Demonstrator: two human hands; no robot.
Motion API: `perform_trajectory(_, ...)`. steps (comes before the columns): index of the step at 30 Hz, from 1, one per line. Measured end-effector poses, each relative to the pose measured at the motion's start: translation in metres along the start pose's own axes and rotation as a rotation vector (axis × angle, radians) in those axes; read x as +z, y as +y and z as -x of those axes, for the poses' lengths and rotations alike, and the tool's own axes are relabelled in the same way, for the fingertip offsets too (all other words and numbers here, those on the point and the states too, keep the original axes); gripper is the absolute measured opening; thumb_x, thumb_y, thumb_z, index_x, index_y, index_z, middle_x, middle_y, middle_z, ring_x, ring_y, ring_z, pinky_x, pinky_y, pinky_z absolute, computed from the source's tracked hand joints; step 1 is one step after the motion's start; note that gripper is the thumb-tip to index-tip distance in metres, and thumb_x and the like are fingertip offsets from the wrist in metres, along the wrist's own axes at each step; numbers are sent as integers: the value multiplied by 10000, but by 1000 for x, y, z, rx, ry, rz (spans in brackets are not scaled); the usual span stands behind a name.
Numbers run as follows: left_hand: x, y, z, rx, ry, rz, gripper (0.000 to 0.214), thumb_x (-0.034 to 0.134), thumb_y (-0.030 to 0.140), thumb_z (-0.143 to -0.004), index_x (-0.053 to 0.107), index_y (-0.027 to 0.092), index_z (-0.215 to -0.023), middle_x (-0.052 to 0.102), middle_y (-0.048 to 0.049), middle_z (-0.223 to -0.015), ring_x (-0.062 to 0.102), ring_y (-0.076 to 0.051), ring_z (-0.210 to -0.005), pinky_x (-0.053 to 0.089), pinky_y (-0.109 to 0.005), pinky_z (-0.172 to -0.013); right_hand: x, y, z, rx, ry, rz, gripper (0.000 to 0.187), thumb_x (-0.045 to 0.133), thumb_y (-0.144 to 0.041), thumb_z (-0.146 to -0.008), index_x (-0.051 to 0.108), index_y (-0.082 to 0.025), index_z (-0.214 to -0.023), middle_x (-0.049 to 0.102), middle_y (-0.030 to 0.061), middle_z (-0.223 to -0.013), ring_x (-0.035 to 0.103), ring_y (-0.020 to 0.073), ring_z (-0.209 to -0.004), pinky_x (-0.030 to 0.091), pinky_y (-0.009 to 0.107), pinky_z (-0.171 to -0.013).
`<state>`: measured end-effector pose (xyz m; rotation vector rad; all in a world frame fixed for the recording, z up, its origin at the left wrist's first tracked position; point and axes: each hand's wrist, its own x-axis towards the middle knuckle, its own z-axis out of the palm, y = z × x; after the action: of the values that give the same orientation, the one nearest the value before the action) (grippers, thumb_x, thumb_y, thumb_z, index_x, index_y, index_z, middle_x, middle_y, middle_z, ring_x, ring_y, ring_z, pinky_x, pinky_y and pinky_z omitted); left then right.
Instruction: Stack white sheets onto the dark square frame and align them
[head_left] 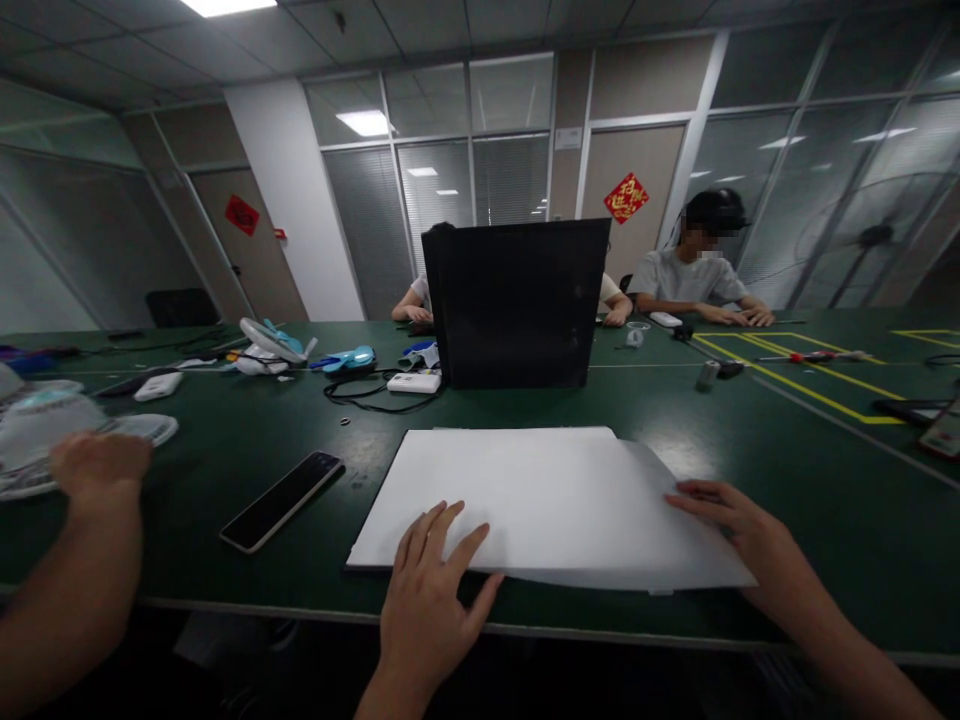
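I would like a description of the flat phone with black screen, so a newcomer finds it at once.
On the dark green table, find the wide white paper beneath the person's left hand. Left of it, the slim, rectangular phone with a black screen and pale edge lies slanted. Its dark face sets it apart from the paper.

Glass partitions [510, 95], blinds [511, 182], a tiled ceiling [439, 28] and long table [247, 425] suggest an office
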<state>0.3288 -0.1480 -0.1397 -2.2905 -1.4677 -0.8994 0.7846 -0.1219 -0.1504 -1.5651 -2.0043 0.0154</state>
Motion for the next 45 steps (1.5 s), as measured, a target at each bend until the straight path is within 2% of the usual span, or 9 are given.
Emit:
perform_trajectory(5,1,-1,0,-4,-59,16,301,698,380,-962,780,305,-1242,722,-91,-1393,646,-360,-1320,545,-600,-1112,10,-12,-34,-33,-164,-55,802,546,-159,-705,640,-282,-1492,473,67,-1618,487,305,-1465,433,524,-1241)
perform_trajectory(13,4,1,0,-58,-42,51,255,684,343,-960,787,285,-1186,753,-94,-1316,686,-348,-1244,586,-577,-1037,24,-10,-35,-8,-255,-27,866,421,-51,-753,539,-278,-1580,434,11,-1641,408,236,-1518,327,505,-1315)
perform_trajectory(17,4,1,0,-53,-36,60,241,676,342,-966,782,282,-1174,753,-97,-1308,683,-341,-1245,583,-569,-1041,20,-2,-28,80,-213,6,719,315,-119,-886,594,-255,-1535,546,12,-1549,530,232,-1427,388,507,-1287)
perform_trajectory(21,4,1,0,-65,-28,57,321,668,361,-974,743,283,-1276,735,-104,-1341,676,-337,-1256,577,-551,-1054,14,-2,-20,161,-129,50,612,298,-285,-997,601,-221,-1524,642,71,-1437,663,293,-1265,550,543,-1151)
perform_trajectory(24,3,-1,1,-78,13,53,496,649,395,-991,630,271,-1471,681,-127,-1427,652,-340,-1299,565,-540,-1074,15,-9,-10,172,-68,90,653,289,-502,-1059,646,-127,-1459,628,139,-1445,628,348,-1310,517,582,-1181)
perform_trajectory(27,0,-9,1,-139,38,11,498,585,429,-1026,614,256,-1493,631,-147,-1486,614,-355,-1350,537,-551,-1106,21,-16,2,154,-48,128,757,284,-657,-1068,689,-109,-1399,609,159,-1466,581,373,-1364,451,627,-1231)
perform_trajectory(33,-6,-52,-1,-484,-73,-306,686,394,543,-1055,616,40,-1466,604,-286,-1481,580,-442,-1380,502,-592,-1108,33,-25,25,120,-35,204,827,271,-766,-1065,682,-147,-1428,542,137,-1547,520,361,-1428,403,640,-1259)
perform_trajectory(38,-1,-74,3,-500,-234,-347,752,326,566,-1057,632,0,-1446,619,-274,-1511,578,-418,-1426,441,-542,-1202,35,-27,31,89,-24,246,829,252,-772,-1072,612,-168,-1512,494,117,-1591,533,360,-1417,423,659,-1242)
perform_trajectory(45,3,-70,7,-500,-221,-381,708,338,539,-1060,645,24,-1438,615,-251,-1533,583,-382,-1437,415,-505,-1233,35,-26,33,19,-49,294,785,288,-743,-1081,571,-177,-1547,489,94,-1595,482,338,-1466,413,653,-1252)
